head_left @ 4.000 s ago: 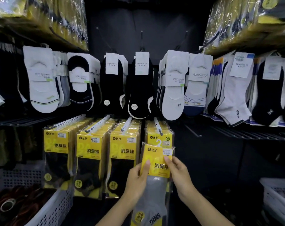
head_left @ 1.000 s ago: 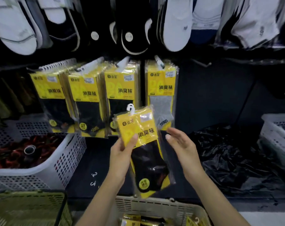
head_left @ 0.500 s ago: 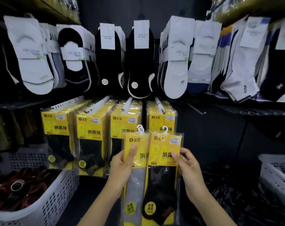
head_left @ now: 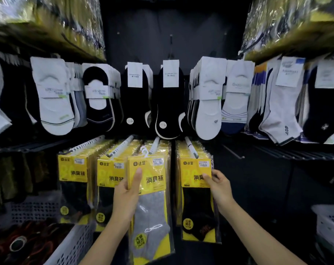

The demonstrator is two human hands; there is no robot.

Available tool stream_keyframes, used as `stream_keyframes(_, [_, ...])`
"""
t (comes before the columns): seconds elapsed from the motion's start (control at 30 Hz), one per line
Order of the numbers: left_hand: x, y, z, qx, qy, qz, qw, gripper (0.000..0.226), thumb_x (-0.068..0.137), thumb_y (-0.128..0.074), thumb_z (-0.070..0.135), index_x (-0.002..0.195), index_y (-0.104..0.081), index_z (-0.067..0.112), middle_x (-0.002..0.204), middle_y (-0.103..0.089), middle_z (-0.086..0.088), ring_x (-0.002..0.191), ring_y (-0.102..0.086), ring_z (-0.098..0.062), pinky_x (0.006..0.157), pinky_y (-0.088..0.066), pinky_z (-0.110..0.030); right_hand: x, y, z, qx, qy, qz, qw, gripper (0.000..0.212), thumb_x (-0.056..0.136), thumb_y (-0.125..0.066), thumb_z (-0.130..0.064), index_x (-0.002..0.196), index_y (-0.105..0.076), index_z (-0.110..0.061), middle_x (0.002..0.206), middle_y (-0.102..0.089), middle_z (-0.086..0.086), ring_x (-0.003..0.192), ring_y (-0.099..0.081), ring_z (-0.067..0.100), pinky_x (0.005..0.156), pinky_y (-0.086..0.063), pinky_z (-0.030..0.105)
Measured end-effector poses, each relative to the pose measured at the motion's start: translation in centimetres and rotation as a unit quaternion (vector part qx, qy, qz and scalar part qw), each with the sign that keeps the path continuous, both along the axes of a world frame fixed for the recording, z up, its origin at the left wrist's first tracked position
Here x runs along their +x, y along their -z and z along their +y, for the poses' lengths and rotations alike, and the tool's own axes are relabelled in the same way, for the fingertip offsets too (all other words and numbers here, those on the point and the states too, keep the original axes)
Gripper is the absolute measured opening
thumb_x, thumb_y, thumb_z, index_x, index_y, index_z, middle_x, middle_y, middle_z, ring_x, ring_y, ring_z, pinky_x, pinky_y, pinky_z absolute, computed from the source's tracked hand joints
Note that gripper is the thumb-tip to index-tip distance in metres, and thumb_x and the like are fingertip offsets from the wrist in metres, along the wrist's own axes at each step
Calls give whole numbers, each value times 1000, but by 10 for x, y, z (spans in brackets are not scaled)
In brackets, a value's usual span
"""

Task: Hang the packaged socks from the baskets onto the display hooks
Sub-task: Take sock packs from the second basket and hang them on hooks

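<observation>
A yellow-carded clear plastic packet with a grey sock (head_left: pixel 152 207) is held in the left grip (head_left: pixel 128 194). The thumb is laid flat on the card front, while the fingers are hidden behind the packet. The packet is raised in front of the third row of like packets. Its small white plastic hanger (head_left: pixel 144 151) is seen just beside the tip of the third white display hook (head_left: pixel 155 144). Whether the hanger is threaded onto that hook cannot be told.

The right grip (head_left: pixel 218 185) is closed on the right edge of a second yellow-carded packet with a black sock (head_left: pixel 197 209), thumb on the front and fingers curled round the edge. This packet is placed at the front of the fourth row. The tip of the fourth white display hook (head_left: pixel 190 147) overlaps its top edge, so its own hanger cannot be made out.

At lower left a white perforated plastic basket (head_left: pixel 74 245) is cut off by the frame, and its dark reddish contents are too dim to be identified. Only a corner of another white basket (head_left: pixel 330 220) is shown at lower right. Carded white and black low-cut socks (head_left: pixel 170 100) are hung above, and the wrapped stock on the top shelves (head_left: pixel 47 20) is blurred.
</observation>
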State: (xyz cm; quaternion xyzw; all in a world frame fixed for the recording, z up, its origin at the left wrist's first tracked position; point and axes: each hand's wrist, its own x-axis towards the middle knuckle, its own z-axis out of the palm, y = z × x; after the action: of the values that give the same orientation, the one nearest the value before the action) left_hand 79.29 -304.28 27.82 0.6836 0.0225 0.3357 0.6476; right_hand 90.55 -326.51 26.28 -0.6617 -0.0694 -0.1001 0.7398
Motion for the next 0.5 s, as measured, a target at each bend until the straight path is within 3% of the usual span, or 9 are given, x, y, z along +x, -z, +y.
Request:
stream_keyframes(0.07, [-1,-3,-6,10,-3,-2,1000,49,78,-51,60,39,-42,31,38,-24,10,37,-22,-3,41,-22,-9,6,2,3,5,24,12,1000,10,87,-67,-16,96,-63,-13,89,-71,0,84,-67,12,65,-48,16])
stream_keyframes(0.13, [-2,-3,-13,9,7,-12,1000,52,80,-51,54,35,-37,33,34,-26,4,33,-27,-8,38,-24,-6,8,5,4,-16,79,26,996,16,82,-73,-22,90,-61,-16,90,-67,0,83,-63,11,64,-45,17])
stream_keyframes(0.17, [-1,1,-15,0,20,-15,1000,43,81,-52,53,43,-64,34,36,-36,0,34,-36,-10,39,-28,-4,8,7,3,-27,107,32,993,20,79,-76,-22,88,-59,-16,91,-65,2,83,-62,12,65,-45,18])
stream_keyframes(0.2, [-2,1,-18,-12,32,-13,999,30,81,-52,51,78,-61,22,42,-48,-1,39,-48,-10,43,-35,-2,8,10,1,-34,129,32,991,23,77,-77,-21,89,-58,-14,93,-64,4,86,-62,16,68,-47,21])
stream_keyframes(0.23, [-1,3,-20,-20,42,-9,999,38,81,-54,51,60,-71,23,49,-60,4,49,-60,-4,49,-40,-2,6,14,0,-38,148,30,988,26,76,-78,-20,91,-57,-12,98,-63,8,89,-62,20,73,-49,25])
stream_keyframes(0.33, [2,8,-25,-24,70,29,997,36,79,-55,54,84,-73,24,81,-76,10,77,-70,-1,60,-49,-9,-4,19,-6,-40,190,17,981,33,77,-77,-18,98,-53,-12,111,-54,9,93,-58,19,78,-50,29])
stream_keyframes(0.4, [3,10,-32,-30,85,42,995,39,76,-56,57,90,-72,25,85,-76,9,80,-71,-3,65,-50,-13,-16,18,-6,-31,159,-10,987,25,82,-73,-22,98,-55,-13,107,-58,5,93,-59,17,75,-47,24])
stream_keyframes(0.5, [9,11,-49,-36,97,60,993,47,71,-59,61,85,-70,17,86,-75,5,81,-71,-9,70,-52,-18,-40,7,3,-10,26,-32,999,17,86,-66,-32,94,-62,-17,95,-66,0,85,-65,10,71,-51,21])
